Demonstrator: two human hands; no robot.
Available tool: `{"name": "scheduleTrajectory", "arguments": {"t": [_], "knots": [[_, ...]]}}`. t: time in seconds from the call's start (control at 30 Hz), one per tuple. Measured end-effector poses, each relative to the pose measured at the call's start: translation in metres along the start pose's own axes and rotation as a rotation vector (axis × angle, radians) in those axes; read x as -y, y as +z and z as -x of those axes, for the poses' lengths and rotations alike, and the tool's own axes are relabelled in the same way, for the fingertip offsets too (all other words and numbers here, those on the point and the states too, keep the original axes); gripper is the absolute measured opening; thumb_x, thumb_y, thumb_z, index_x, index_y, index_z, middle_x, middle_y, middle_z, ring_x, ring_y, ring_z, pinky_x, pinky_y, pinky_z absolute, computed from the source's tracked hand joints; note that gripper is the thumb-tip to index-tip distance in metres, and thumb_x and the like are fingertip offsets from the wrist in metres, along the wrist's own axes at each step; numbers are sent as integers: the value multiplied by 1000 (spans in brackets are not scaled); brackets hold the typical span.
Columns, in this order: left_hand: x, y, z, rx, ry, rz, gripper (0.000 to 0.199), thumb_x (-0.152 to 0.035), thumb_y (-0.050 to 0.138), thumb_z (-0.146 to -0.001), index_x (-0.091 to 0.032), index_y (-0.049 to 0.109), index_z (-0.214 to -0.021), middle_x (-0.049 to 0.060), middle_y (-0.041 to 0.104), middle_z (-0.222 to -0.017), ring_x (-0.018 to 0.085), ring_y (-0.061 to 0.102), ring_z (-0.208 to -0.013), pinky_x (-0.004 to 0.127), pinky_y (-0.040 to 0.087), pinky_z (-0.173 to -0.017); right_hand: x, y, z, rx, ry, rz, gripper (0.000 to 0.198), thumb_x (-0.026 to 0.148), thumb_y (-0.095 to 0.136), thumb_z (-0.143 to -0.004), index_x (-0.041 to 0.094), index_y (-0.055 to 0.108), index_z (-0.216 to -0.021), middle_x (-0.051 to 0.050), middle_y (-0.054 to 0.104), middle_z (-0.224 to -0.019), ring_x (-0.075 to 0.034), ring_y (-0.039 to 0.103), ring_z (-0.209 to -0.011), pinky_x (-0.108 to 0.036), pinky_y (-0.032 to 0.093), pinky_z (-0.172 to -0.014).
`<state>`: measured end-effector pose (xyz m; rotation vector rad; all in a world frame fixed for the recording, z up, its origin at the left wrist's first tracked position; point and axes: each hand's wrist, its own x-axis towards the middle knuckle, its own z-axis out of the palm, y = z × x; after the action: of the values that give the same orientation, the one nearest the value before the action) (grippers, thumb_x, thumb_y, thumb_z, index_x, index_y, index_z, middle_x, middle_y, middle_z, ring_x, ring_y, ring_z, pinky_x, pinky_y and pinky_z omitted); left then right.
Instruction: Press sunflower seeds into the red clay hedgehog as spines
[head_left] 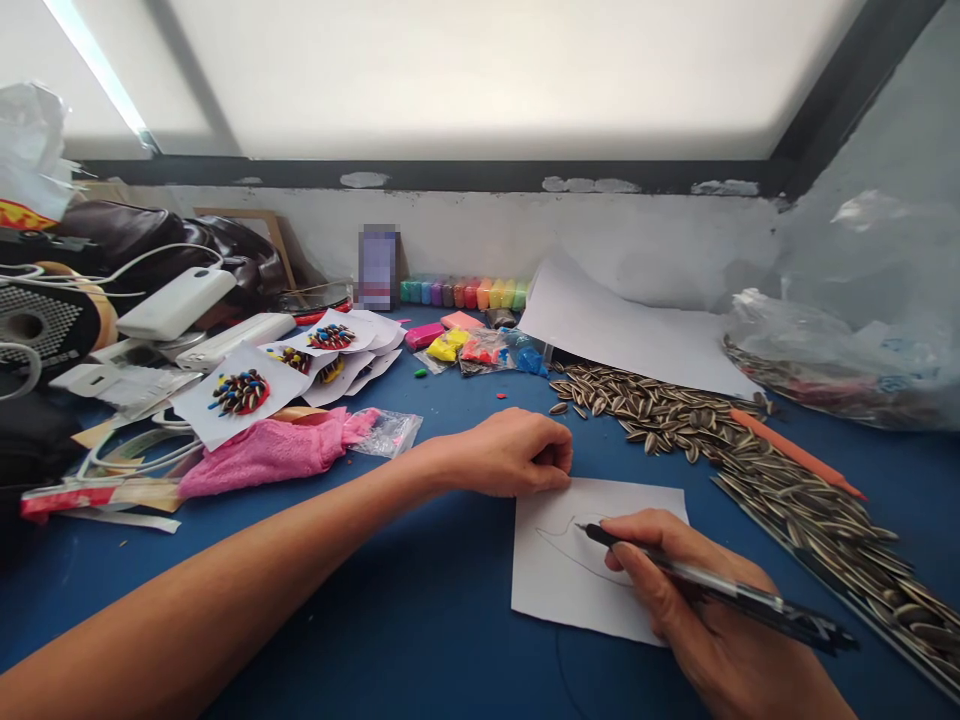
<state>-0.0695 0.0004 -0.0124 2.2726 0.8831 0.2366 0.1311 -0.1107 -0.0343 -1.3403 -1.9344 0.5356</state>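
My right hand [701, 590] grips a black pen [739, 592], its tip touching a square sheet of white paper [555, 585]. A thin curved outline is drawn on the sheet, partly hidden behind my right hand. My left hand [521, 452] rests with curled fingers at the paper's upper left edge, and nothing shows in them. To the right of the paper lies a long heap of striped sunflower seeds [814, 500], with an orange stick-like tool [795, 452] on it.
White paper pieces bearing seeds stuck in coloured clay [238, 393] lie left, behind a pink cloth [274, 455]. Clay packets [480, 347] and a row of coloured clay [465, 292] stand at the back. White power banks [176, 303] crowd the left; a plastic bag [847, 350] sits right.
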Motion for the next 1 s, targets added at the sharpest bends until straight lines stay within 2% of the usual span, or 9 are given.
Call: {"name": "scheduleTrajectory", "arguments": {"t": [0.13,0.3,0.47,0.77,0.9,1.0], "knots": [[0,0,0,6,8,-6,5,-19,59,-81,-17,60,-76,-3,58,-70,10,49,-62,21,33,-54,0,2,1,25,47,0,22,41,53,-91,27,69,-96,3,67,-64,-12,53,-39,-23,42,-36],[0,-1,0,3,10,-9,5,-18,59,-81,-16,59,-76,-3,58,-70,10,49,-62,21,33,-54,-1,2,0,14,-8,-7,19,38,53,-91,28,69,-94,0,71,-78,-15,65,-61,-22,48,-48],[0,0,0,1,7,-1,5,-18,59,-80,-16,59,-76,-3,58,-70,9,49,-62,20,33,-54,0,-1,-1,65,-1,38,18,36,50,-94,27,65,-96,3,65,-69,-12,55,-46,-21,40,-38],[-1,0,1,0,2,-11,5,-18,59,-81,-16,60,-76,-4,58,-69,9,49,-62,20,33,-55,1,-4,-2,75,-68,86,16,32,47,-95,26,62,-91,5,57,-61,-12,51,-46,-22,39,-40],[-1,0,1,-1,-3,-7,5,-17,60,-81,-16,59,-76,-4,58,-69,9,49,-62,20,33,-55,1,-4,-1,59,-53,92,18,32,46,-95,26,62,-91,4,58,-63,-11,49,-45,-22,37,-39],[-1,0,0,1,-4,-4,5,-17,60,-81,-16,60,-76,-4,58,-70,9,49,-62,20,33,-54,2,-5,-2,78,-78,83,17,30,46,-96,26,61,-90,5,61,-64,-11,53,-48,-21,40,-41]]}}
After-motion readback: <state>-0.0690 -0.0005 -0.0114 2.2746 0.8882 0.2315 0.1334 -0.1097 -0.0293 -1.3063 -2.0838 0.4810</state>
